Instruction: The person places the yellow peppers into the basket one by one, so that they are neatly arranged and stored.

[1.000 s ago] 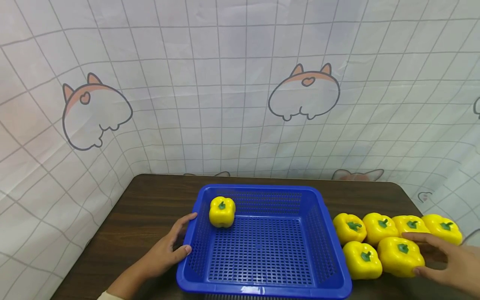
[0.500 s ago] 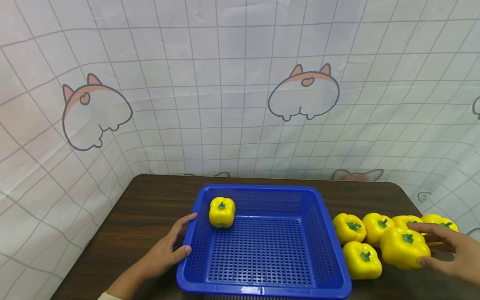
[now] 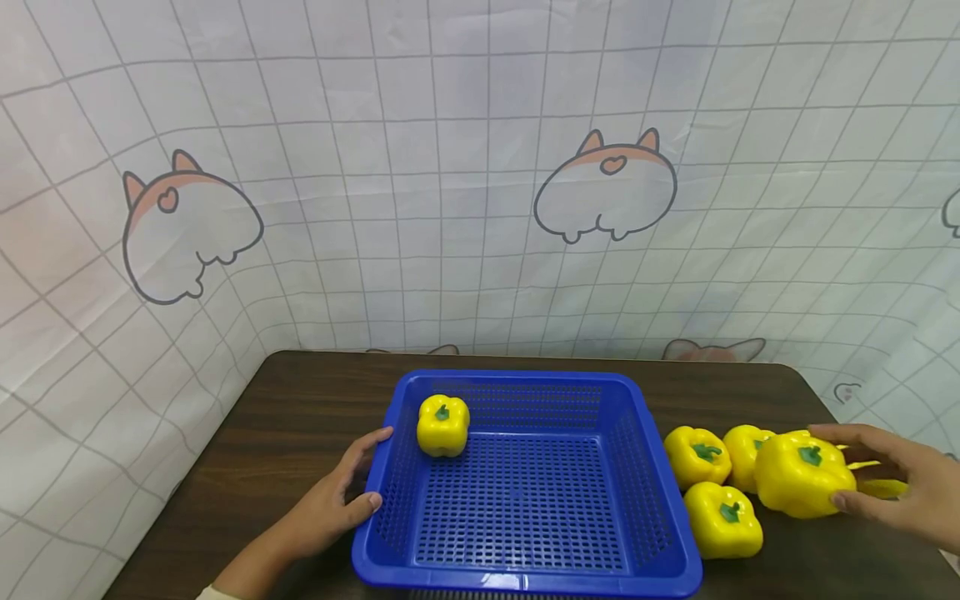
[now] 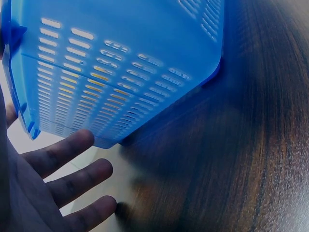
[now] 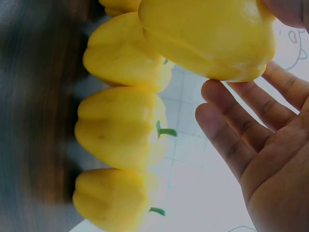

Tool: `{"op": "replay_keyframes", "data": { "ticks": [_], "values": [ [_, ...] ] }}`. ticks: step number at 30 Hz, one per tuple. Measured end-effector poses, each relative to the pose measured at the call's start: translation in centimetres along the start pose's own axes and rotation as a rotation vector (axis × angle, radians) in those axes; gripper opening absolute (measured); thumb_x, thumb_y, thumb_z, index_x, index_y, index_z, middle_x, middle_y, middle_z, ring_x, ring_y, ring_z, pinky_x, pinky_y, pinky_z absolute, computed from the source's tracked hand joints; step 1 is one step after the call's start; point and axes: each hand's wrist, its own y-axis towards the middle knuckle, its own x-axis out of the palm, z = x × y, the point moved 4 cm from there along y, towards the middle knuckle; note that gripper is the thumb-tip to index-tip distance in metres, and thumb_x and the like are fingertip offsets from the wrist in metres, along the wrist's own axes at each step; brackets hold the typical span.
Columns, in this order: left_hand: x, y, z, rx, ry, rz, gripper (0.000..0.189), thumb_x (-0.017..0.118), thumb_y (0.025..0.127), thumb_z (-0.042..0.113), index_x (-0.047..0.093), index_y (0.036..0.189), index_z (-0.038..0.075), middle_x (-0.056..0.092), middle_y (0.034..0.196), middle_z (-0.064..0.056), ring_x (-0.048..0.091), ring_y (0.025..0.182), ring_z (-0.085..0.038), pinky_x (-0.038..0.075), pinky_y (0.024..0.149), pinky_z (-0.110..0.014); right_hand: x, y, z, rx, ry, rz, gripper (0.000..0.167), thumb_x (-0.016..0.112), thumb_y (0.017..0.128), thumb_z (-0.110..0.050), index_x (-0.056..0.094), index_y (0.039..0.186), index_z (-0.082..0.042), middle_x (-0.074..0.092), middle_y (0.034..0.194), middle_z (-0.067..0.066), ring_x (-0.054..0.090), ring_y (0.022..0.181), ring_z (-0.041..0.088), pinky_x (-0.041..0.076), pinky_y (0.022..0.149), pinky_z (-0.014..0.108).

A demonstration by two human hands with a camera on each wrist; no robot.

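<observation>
My right hand [image 3: 911, 479] holds a yellow bell pepper [image 3: 798, 475] between thumb and fingers, raised off the table. In the right wrist view, the held bell pepper [image 5: 207, 38] hangs at the top, with fingertips [image 5: 212, 92] along its side. My left hand [image 3: 337, 492] rests at the left side of a blue perforated basket [image 3: 517, 581], index fingertip and thumb touching the rim. Several fingers lie extended and apart from the basket wall in the left wrist view. One yellow bell pepper [image 3: 442, 427] sits upright in the basket's far left corner.
Right of the basket stand more yellow bell peppers, among them a near one [image 3: 723, 521] and a far one [image 3: 697, 458]. Others behind the right hand are partly hidden. The dark wooden table [image 3: 300, 400] meets a white gridded cloth [image 3: 420, 275] at the back.
My right hand has lifted a yellow bell pepper from the front row and raised it in front of the back row. The left hand and basket have stayed put.
</observation>
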Motion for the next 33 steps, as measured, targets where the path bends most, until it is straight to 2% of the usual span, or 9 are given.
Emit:
{"op": "replay_keyframes", "data": {
  "ticks": [3,10,19,29,33],
  "values": [
    [0.0,0.0,0.1,-0.003,0.003,0.002,0.073,0.057,0.1,0.019,0.019,0.161,0.028,0.042,0.147,-0.031,0.052,0.124,-0.046,0.058,0.084,-0.04,-0.3,0.5,-0.5,-0.029,0.003,-0.002,0.073,0.092,0.072,-0.006,0.056,0.135,0.0,0.044,0.119,-0.037,0.054,0.09,-0.011,0.054,0.067,0.019],
    [0.0,-0.1,0.2,-0.007,-0.002,0.002,0.072,0.057,0.1,0.019,0.02,0.161,0.028,0.042,0.147,-0.032,0.053,0.124,-0.046,0.058,0.084,-0.041,-1.0,1.4,-1.8,-0.117,0.068,-0.004,0.072,0.088,0.074,0.002,0.056,0.138,-0.002,0.052,0.124,-0.032,0.058,0.097,-0.006,0.05,0.074,0.012],
    [-0.1,0.0,0.3,-0.011,0.021,0.014,0.072,0.058,0.099,0.021,0.021,0.161,0.028,0.044,0.145,-0.031,0.053,0.123,-0.045,0.059,0.084,-0.043,-1.4,2.3,-2.9,-0.166,0.063,-0.022,0.071,0.088,0.075,0.002,0.054,0.138,0.0,0.053,0.128,-0.031,0.055,0.102,-0.009,0.048,0.077,0.01],
    [-0.1,0.0,0.3,-0.014,0.036,0.014,0.072,0.058,0.099,0.022,0.021,0.161,0.028,0.043,0.145,-0.031,0.053,0.124,-0.045,0.058,0.085,-0.043,-1.7,3.1,-4.2,-0.163,0.026,-0.061,0.07,0.087,0.079,-0.006,0.055,0.141,-0.008,0.052,0.129,-0.03,0.055,0.103,-0.008,0.046,0.081,0.009],
    [-0.1,-0.1,0.2,-0.016,0.03,0.013,0.072,0.058,0.099,0.022,0.021,0.161,0.028,0.043,0.146,-0.031,0.053,0.124,-0.045,0.058,0.085,-0.042,-1.8,3.5,-4.7,-0.128,-0.005,-0.089,0.069,0.087,0.082,-0.013,0.055,0.143,-0.014,0.051,0.128,-0.031,0.058,0.1,-0.006,0.051,0.078,0.015]
  ]
}}
